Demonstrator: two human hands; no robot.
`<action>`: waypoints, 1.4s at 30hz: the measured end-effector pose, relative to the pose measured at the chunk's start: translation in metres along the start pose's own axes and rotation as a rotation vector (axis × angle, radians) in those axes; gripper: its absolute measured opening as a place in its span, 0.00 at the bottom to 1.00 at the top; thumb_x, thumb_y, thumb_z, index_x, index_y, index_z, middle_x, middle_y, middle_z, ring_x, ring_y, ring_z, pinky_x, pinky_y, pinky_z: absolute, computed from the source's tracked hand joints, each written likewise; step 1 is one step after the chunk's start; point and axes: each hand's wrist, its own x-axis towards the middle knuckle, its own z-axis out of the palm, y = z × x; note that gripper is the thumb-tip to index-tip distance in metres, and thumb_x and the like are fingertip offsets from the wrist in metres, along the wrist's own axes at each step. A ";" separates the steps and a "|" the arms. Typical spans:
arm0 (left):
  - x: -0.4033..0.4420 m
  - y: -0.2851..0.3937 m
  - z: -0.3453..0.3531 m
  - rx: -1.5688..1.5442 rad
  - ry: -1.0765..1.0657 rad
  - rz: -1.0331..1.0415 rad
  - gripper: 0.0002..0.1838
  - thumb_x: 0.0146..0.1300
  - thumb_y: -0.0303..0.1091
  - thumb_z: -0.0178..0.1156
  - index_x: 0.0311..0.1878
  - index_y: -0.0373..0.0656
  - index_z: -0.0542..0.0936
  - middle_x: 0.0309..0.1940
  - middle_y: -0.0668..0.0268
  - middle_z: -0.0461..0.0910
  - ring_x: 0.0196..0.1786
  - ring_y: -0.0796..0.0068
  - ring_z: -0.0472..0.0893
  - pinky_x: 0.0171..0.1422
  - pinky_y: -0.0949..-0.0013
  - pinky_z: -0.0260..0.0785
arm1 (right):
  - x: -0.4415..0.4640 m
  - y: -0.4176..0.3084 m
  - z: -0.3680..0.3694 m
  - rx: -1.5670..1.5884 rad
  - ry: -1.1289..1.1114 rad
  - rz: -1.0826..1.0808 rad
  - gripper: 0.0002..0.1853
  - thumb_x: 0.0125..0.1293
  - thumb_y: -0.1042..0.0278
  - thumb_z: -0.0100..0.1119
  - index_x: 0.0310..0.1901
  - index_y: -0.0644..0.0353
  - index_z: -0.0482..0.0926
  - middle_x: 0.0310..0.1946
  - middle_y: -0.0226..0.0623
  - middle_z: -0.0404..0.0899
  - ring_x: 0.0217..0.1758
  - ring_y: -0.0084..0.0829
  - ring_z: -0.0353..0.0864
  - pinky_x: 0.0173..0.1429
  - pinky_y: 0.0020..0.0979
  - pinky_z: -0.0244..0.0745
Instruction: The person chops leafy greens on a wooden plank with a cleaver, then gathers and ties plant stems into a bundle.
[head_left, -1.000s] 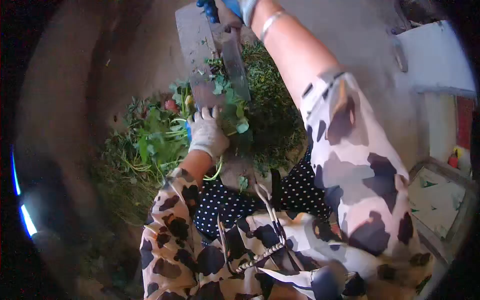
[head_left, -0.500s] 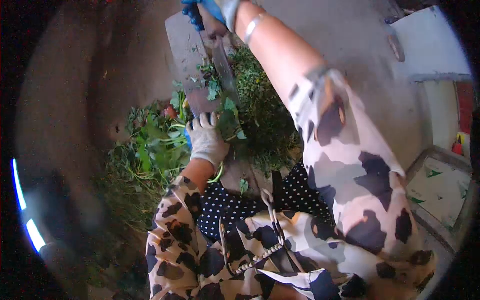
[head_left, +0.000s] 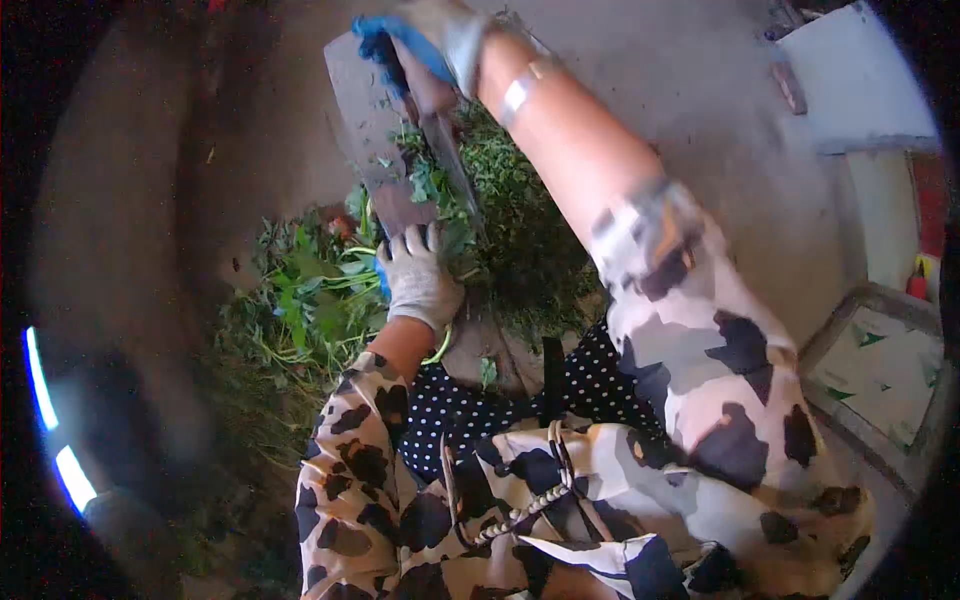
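Note:
My right hand (head_left: 428, 48), in a blue-and-white work glove, is closed around the dark handle of a long-bladed knife (head_left: 457, 165). The blade points toward me over a long wooden board (head_left: 358, 105). My left hand (head_left: 418, 278), gloved alike, lies on the board with its fingers curled over a bunch of leafy greens (head_left: 315, 295). Stems stick out to its left, and some leaves lie by the blade at its right. What sits under the left palm is hidden.
A heap of chopped greens (head_left: 515, 200) lies right of the board. More loose stems (head_left: 265, 385) cover the floor at left. A reddish thing (head_left: 340, 226) sits among the leaves. At right stand a white panel (head_left: 860, 75) and a framed tray-like thing (head_left: 875, 375).
My right hand and the knife have moved slightly down, toward me. The left hand has stayed almost in place on the greens.

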 end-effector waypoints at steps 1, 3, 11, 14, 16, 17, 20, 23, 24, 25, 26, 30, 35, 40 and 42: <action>0.004 0.001 -0.006 0.007 -0.075 0.018 0.39 0.40 0.40 0.60 0.61 0.45 0.62 0.52 0.55 0.64 0.56 0.55 0.65 0.63 0.50 0.51 | 0.008 -0.002 -0.006 -0.003 0.002 -0.009 0.18 0.51 0.51 0.61 0.32 0.60 0.79 0.26 0.38 0.80 0.27 0.33 0.78 0.32 0.33 0.74; 0.020 0.000 -0.023 -0.023 -0.186 0.016 0.38 0.41 0.40 0.59 0.60 0.43 0.62 0.53 0.55 0.64 0.57 0.54 0.65 0.63 0.49 0.51 | 0.011 -0.004 -0.005 -0.675 -0.126 -0.209 0.13 0.49 0.57 0.62 0.29 0.58 0.79 0.25 0.36 0.80 0.27 0.32 0.79 0.29 0.35 0.73; 0.025 -0.010 -0.011 -0.129 -0.064 -0.062 0.37 0.44 0.40 0.59 0.60 0.40 0.60 0.54 0.52 0.64 0.59 0.52 0.63 0.65 0.49 0.49 | -0.168 0.024 0.052 -0.013 0.292 -0.399 0.10 0.59 0.63 0.59 0.32 0.63 0.78 0.23 0.29 0.78 0.27 0.17 0.74 0.33 0.22 0.70; 0.011 -0.001 -0.004 -0.070 0.018 -0.061 0.39 0.41 0.39 0.60 0.60 0.41 0.61 0.53 0.53 0.64 0.59 0.54 0.62 0.65 0.50 0.47 | -0.071 0.038 0.030 -0.105 0.262 -0.059 0.20 0.52 0.52 0.60 0.34 0.64 0.77 0.22 0.41 0.79 0.25 0.34 0.77 0.35 0.34 0.73; 0.011 0.000 -0.012 -0.045 -0.026 -0.035 0.40 0.38 0.38 0.61 0.60 0.39 0.61 0.53 0.54 0.64 0.59 0.54 0.63 0.64 0.49 0.48 | 0.008 0.015 0.007 -0.069 -0.043 -0.137 0.12 0.54 0.58 0.56 0.28 0.60 0.78 0.22 0.40 0.80 0.27 0.32 0.79 0.32 0.33 0.73; 0.015 0.000 -0.016 -0.015 -0.077 -0.020 0.40 0.39 0.37 0.61 0.60 0.39 0.61 0.53 0.54 0.64 0.59 0.54 0.63 0.64 0.49 0.49 | 0.010 0.012 0.005 -0.066 -0.045 -0.142 0.12 0.54 0.58 0.56 0.28 0.60 0.78 0.22 0.40 0.80 0.27 0.32 0.79 0.32 0.33 0.73; 0.039 -0.002 -0.025 -0.054 -0.214 -0.075 0.39 0.40 0.38 0.61 0.59 0.39 0.61 0.53 0.54 0.64 0.59 0.54 0.63 0.64 0.49 0.51 | -0.006 0.010 0.011 -0.342 -0.041 -0.218 0.11 0.53 0.60 0.57 0.26 0.60 0.77 0.22 0.42 0.79 0.26 0.36 0.79 0.30 0.34 0.72; 0.036 -0.002 -0.025 -0.058 -0.174 -0.089 0.39 0.41 0.41 0.62 0.58 0.39 0.62 0.54 0.53 0.64 0.59 0.53 0.64 0.64 0.49 0.52 | -0.065 0.028 0.028 -0.518 0.432 -0.331 0.12 0.55 0.59 0.57 0.26 0.61 0.74 0.23 0.46 0.78 0.25 0.42 0.78 0.29 0.38 0.72; 0.035 -0.005 -0.016 -0.091 -0.204 -0.092 0.41 0.40 0.44 0.64 0.59 0.39 0.61 0.55 0.53 0.63 0.60 0.53 0.63 0.64 0.49 0.51 | -0.115 0.031 0.046 -0.109 0.408 -0.190 0.13 0.56 0.60 0.57 0.28 0.63 0.75 0.23 0.46 0.77 0.26 0.42 0.78 0.31 0.39 0.71; 0.030 -0.008 -0.005 -0.069 -0.101 -0.061 0.41 0.40 0.44 0.64 0.59 0.40 0.61 0.55 0.53 0.63 0.60 0.53 0.63 0.64 0.49 0.50 | -0.151 0.033 0.056 0.070 0.298 -0.230 0.12 0.56 0.61 0.58 0.30 0.63 0.76 0.24 0.46 0.78 0.28 0.40 0.79 0.33 0.37 0.71; 0.031 -0.009 0.005 -0.039 -0.083 -0.048 0.41 0.40 0.43 0.64 0.59 0.40 0.61 0.55 0.54 0.63 0.60 0.54 0.62 0.65 0.49 0.49 | -0.172 0.035 0.065 0.131 0.313 -0.320 0.11 0.56 0.62 0.58 0.32 0.64 0.77 0.25 0.45 0.78 0.28 0.38 0.79 0.35 0.35 0.72; 0.010 0.002 -0.001 -0.079 0.019 -0.057 0.41 0.40 0.39 0.62 0.61 0.41 0.60 0.56 0.53 0.62 0.60 0.54 0.62 0.65 0.49 0.48 | -0.090 0.023 0.022 -0.567 0.234 -0.287 0.06 0.53 0.66 0.60 0.32 0.57 0.78 0.27 0.38 0.80 0.31 0.32 0.80 0.35 0.32 0.74; 0.024 0.005 -0.020 0.032 -0.077 0.007 0.39 0.41 0.37 0.60 0.60 0.39 0.60 0.56 0.51 0.62 0.59 0.53 0.63 0.65 0.50 0.48 | 0.038 -0.003 -0.016 -0.973 -0.166 -0.442 0.09 0.51 0.59 0.58 0.31 0.54 0.79 0.27 0.34 0.81 0.30 0.31 0.80 0.34 0.30 0.75; 0.043 -0.004 -0.008 -0.102 -0.155 -0.081 0.44 0.40 0.42 0.62 0.61 0.35 0.57 0.57 0.50 0.61 0.61 0.52 0.61 0.66 0.49 0.47 | -0.045 0.011 0.031 0.162 0.208 -0.088 0.16 0.49 0.52 0.58 0.23 0.59 0.79 0.20 0.40 0.79 0.25 0.34 0.79 0.35 0.33 0.75; 0.038 -0.008 -0.005 -0.125 -0.117 -0.072 0.47 0.39 0.45 0.63 0.62 0.35 0.55 0.58 0.50 0.59 0.62 0.51 0.60 0.66 0.48 0.46 | -0.073 0.008 0.041 0.125 0.358 -0.092 0.12 0.56 0.62 0.59 0.27 0.64 0.77 0.19 0.33 0.76 0.18 0.21 0.73 0.23 0.24 0.71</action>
